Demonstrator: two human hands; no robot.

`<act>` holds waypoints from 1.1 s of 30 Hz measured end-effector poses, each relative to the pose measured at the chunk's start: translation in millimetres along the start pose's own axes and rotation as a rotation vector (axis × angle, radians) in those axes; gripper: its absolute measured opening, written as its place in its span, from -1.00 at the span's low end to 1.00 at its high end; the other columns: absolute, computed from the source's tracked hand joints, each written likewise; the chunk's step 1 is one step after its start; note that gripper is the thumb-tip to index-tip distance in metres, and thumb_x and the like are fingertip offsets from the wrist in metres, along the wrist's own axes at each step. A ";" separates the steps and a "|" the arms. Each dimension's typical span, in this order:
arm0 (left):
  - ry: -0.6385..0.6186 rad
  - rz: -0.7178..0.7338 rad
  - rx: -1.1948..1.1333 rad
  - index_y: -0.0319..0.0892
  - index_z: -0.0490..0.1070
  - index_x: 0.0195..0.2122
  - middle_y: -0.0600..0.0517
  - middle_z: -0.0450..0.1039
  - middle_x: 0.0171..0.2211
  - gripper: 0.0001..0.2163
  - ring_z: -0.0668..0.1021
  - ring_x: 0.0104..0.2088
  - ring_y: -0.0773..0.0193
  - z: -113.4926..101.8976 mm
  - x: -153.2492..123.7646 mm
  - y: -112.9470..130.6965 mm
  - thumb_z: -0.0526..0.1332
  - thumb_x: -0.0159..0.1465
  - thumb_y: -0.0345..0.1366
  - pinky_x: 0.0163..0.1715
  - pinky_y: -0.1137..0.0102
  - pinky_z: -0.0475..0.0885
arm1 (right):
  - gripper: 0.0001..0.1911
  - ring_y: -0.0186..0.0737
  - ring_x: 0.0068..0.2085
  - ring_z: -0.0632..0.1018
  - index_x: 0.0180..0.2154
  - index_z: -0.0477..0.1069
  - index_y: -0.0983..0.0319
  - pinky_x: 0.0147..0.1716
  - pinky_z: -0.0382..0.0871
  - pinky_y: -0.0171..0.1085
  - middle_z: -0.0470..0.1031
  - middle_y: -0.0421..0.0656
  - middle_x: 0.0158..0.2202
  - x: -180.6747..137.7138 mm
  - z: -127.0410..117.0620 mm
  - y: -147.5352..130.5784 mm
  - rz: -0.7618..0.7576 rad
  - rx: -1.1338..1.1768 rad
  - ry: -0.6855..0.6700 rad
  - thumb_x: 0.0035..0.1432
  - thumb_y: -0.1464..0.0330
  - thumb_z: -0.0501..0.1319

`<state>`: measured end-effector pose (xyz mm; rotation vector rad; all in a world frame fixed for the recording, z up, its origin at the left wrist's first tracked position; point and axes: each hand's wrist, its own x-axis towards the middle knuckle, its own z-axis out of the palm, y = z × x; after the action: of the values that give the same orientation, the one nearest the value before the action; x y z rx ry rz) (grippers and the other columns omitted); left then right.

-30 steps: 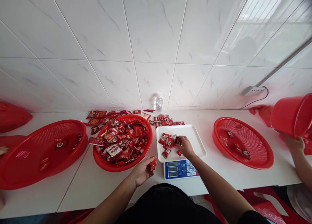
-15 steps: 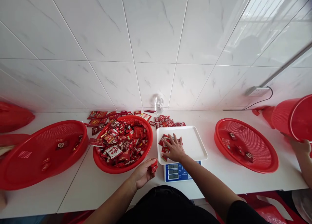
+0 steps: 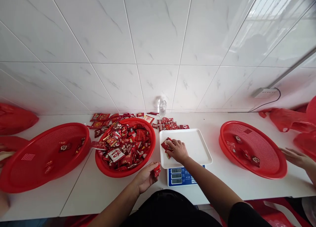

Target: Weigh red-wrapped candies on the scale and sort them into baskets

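Note:
My left hand [image 3: 147, 177] is closed around a small crumpled red packet [image 3: 157, 169], just left of the scale. On the white tray [image 3: 197, 148] of the blue digital scale [image 3: 181, 177], the fingers of my right hand [image 3: 178, 152] curl over red snack packets [image 3: 166, 143] at the tray's left side. My palm hides part of them. Left of the tray stands a round red basket [image 3: 98, 166] heaped with red snack packets [image 3: 127, 144].
Loose red packets [image 3: 169, 123] and a clear plastic bottle [image 3: 162, 106] lie or stand near the wall. A red basket [image 3: 269, 138] at right and another [image 3: 27, 174] at left hold several packets. Another person's hand [image 3: 297, 159] touches the right basket. Red bags [image 3: 283, 120] lie behind.
My right hand's spread fingers have curled and drawn the packets together on the tray. The other person's hand at right has let go of a red bucket-like container and moved to the basket rim.

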<state>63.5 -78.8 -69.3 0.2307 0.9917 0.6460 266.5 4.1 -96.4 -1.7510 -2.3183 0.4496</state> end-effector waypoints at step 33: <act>0.255 0.662 0.995 -0.16 0.43 -0.20 0.00 0.37 -0.31 -0.78 0.44 -0.40 0.28 41.3 84.6 56.4 0.22 0.10 -0.35 -0.40 0.43 0.28 | -0.72 -0.07 0.12 0.26 -0.13 0.41 0.05 0.01 0.20 -0.10 0.33 -0.13 0.08 -58.4 1.7 24.0 -0.067 0.106 0.196 0.13 0.38 0.06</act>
<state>107.7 21.0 -80.3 1.4243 1.4402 0.7333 303.6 -46.2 -105.4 -1.5874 -2.1684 0.3648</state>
